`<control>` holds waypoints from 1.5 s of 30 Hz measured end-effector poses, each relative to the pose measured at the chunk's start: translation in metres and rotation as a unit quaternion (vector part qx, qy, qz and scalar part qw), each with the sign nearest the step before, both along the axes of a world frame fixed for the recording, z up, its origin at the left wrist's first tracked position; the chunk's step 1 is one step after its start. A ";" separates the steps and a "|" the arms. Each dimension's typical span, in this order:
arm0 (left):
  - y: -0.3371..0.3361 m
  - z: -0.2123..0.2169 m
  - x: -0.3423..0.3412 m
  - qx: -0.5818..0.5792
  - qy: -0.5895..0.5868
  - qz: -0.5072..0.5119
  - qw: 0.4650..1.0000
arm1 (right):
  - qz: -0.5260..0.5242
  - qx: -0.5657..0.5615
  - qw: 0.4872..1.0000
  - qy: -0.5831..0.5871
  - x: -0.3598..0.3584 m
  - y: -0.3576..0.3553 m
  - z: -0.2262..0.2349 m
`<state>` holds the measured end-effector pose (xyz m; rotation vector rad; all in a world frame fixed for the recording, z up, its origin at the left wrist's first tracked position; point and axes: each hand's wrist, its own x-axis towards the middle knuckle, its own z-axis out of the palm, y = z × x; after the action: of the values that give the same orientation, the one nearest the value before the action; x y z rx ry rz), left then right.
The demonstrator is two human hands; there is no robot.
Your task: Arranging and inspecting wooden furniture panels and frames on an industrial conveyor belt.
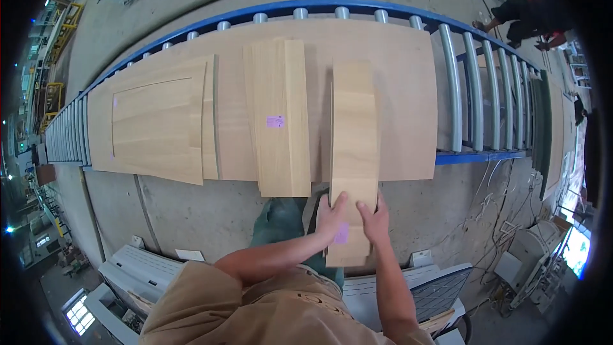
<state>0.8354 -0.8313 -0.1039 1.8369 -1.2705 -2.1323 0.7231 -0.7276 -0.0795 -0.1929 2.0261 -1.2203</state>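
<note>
Boards between hands, long axis straight ahead

The person wore a loose, light brown cloth shirt, creased in soft folds across the belly and shoulder, with a small dark print low on its front, too slanted to make out. Its wide left sleeve was short, leaving the forearm bare. Below the hem showed dull green cloth trousers, wrinkled along the leg. The left hand and right hand were bare, with slim fingers.
</note>
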 end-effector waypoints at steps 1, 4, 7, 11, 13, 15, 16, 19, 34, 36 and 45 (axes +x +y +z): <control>-0.011 -0.002 -0.015 0.004 0.026 0.015 1.000 | -0.003 -0.005 1.000 0.029 -0.011 -0.006 -0.017; -0.057 -0.045 -0.045 -0.062 0.037 -0.015 0.997 | 0.003 0.029 0.999 0.013 -0.043 -0.053 -0.034; -0.091 -0.077 -0.096 -0.085 0.053 0.008 0.995 | -0.004 0.000 0.999 0.052 -0.091 -0.083 -0.076; -0.134 -0.113 -0.123 -0.011 0.096 0.030 0.995 | -0.002 -0.036 0.999 0.022 -0.127 -0.132 -0.091; -0.136 -0.121 -0.122 -0.085 0.029 -0.101 0.991 | 0.043 0.084 0.990 0.108 -0.133 -0.126 -0.110; -0.136 -0.126 -0.111 -0.111 -0.067 -0.182 0.975 | 0.087 0.199 0.957 0.191 -0.135 -0.114 -0.131; -0.131 -0.122 -0.107 -0.230 -0.062 -0.197 0.951 | 0.089 0.169 0.950 0.248 -0.137 -0.098 -0.140; -0.182 -0.121 -0.089 -0.445 -0.011 -0.141 0.884 | 0.082 0.135 0.946 0.281 -0.148 -0.088 -0.149; -0.224 -0.162 -0.058 -0.612 -0.233 -0.289 0.699 | 0.092 0.305 0.804 0.503 -0.263 -0.054 -0.226; -0.229 -0.160 -0.057 -0.624 -0.237 -0.299 0.682 | 0.096 0.298 0.808 0.499 -0.259 -0.054 -0.225; -0.226 -0.155 -0.061 -0.616 -0.254 -0.305 0.681 | 0.098 0.310 0.818 0.474 -0.255 -0.056 -0.214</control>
<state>0.7748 -1.0571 -0.2589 1.3190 -2.6882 -0.2210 0.4677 -0.7832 -0.2938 -0.7832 3.0312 -0.2273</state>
